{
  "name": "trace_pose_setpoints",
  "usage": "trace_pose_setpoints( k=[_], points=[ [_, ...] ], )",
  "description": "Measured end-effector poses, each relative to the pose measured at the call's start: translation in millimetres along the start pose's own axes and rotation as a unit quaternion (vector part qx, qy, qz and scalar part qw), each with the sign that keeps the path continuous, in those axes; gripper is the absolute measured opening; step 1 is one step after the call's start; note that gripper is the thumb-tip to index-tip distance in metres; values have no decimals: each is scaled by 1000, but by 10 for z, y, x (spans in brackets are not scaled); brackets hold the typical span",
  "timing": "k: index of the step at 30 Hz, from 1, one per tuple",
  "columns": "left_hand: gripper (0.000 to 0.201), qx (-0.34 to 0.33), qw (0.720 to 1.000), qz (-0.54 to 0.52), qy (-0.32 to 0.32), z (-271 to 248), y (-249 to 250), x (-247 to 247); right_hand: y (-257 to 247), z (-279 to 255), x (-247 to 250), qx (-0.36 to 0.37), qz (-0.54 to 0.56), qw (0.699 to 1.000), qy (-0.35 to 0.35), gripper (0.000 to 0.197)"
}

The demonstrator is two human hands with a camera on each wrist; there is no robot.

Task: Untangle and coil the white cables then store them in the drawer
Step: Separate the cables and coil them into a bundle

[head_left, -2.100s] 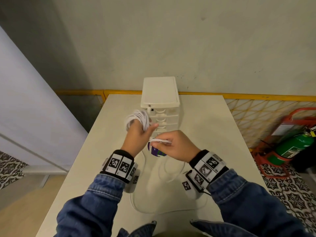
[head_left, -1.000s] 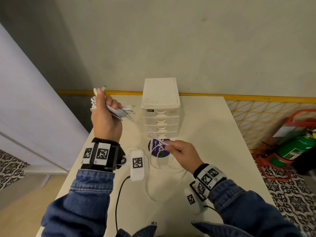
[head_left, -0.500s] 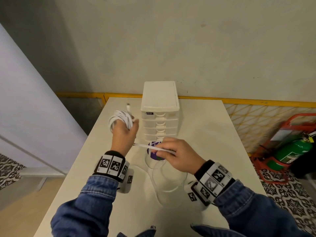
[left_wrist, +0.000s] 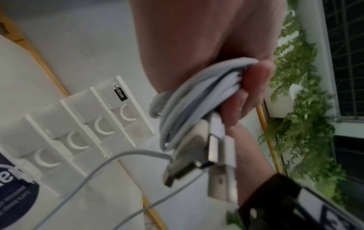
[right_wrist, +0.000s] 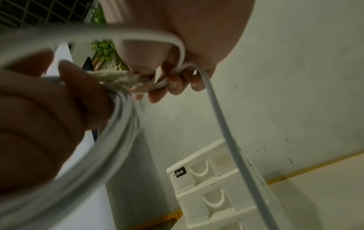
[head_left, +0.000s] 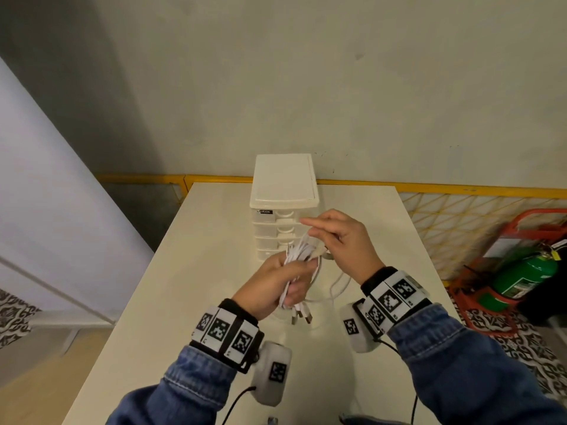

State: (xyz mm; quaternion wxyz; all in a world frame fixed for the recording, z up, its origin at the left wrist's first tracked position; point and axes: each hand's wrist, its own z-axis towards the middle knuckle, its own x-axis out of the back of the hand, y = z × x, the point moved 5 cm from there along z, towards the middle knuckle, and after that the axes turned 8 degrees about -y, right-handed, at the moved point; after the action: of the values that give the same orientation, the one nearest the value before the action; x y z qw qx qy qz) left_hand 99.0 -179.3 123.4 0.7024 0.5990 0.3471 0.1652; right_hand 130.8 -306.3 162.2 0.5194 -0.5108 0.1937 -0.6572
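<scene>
My left hand (head_left: 298, 281) grips a coil of white cables (head_left: 302, 252) just in front of the white drawer unit (head_left: 283, 185), whose drawers are all shut. USB plugs (head_left: 302, 315) hang from the bottom of the coil. In the left wrist view the coil (left_wrist: 197, 96) is clamped under my fingers (left_wrist: 254, 87), with the plugs (left_wrist: 216, 147) sticking out. My right hand (head_left: 325, 240) is at the top of the coil, its lower fingers (right_wrist: 173, 84) curled round a loose strand (right_wrist: 222, 124). The rest of that strand (head_left: 340, 283) trails onto the table.
The white table (head_left: 199, 271) ends in a drop on the left and right. A yellow mesh fence (head_left: 460, 222) and a green fire extinguisher (head_left: 527, 271) stand to the right. A purple round sticker (left_wrist: 15, 194) lies before the drawer unit.
My left hand brought the coil from beside the drawer unit to the middle, in front of the drawers. My right hand rose from the table to the coil's top with the strand.
</scene>
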Motion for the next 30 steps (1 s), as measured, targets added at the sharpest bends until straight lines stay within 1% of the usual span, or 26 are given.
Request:
trace_pose_setpoints(
  k=[1, 2, 3, 4, 5, 7, 9, 13, 16, 19, 21, 23, 26, 28, 30],
  points=[
    [30, -8, 1000, -27, -14, -1, 38, -12, 40, -9, 2, -4, -5, 1000, -18, 31],
    [25, -17, 997, -65, -26, -1, 84, -26, 100, -22, -5, -9, -7, 999, -38, 36],
    [18, -26, 993, -109, -37, -3, 132, -37, 166, -38, -13, -18, -7, 998, -56, 43],
    [17, -35, 987, -149, -47, -4, 178, -46, 227, -54, -25, -28, -8, 997, -65, 48],
    [20, -45, 981, -181, -59, -4, 220, -49, 276, -66, -44, -36, -13, 997, -64, 49],
    [20, -71, 972, -213, -70, 5, 312, -41, 331, -93, -97, -41, -22, 998, -45, 42],
    [19, -106, 967, -227, -56, 7, 406, -15, 351, -131, -194, -48, -20, 998, -46, 42],
    [27, -169, 939, -300, -26, -23, 576, 96, 414, -244, -414, -84, -25, 991, -103, 53],
    [33, -210, 917, -338, -31, -58, 730, 155, 530, -329, -546, -113, -42, 984, -134, 44],
    [30, -254, 911, -324, 9, -105, 890, 257, 619, -430, -637, -150, -24, 978, -144, 30],
    [25, -279, 903, -323, 46, -137, 959, 354, 640, -482, -682, -171, 4, 975, -143, 31],
    [20, -299, 894, -322, 90, -165, 987, 457, 623, -493, -707, -178, 39, 974, -137, 29],
    [22, -319, 887, -294, 160, -203, 991, 569, 580, -473, -675, -181, 108, 972, -102, 24],
    [22, -325, 885, -273, 192, -222, 994, 608, 544, -460, -641, -185, 153, 968, -74, 22],
    [23, -331, 883, -252, 218, -247, 1014, 625, 520, -462, -618, -209, 179, 960, -60, 21]
  ],
)
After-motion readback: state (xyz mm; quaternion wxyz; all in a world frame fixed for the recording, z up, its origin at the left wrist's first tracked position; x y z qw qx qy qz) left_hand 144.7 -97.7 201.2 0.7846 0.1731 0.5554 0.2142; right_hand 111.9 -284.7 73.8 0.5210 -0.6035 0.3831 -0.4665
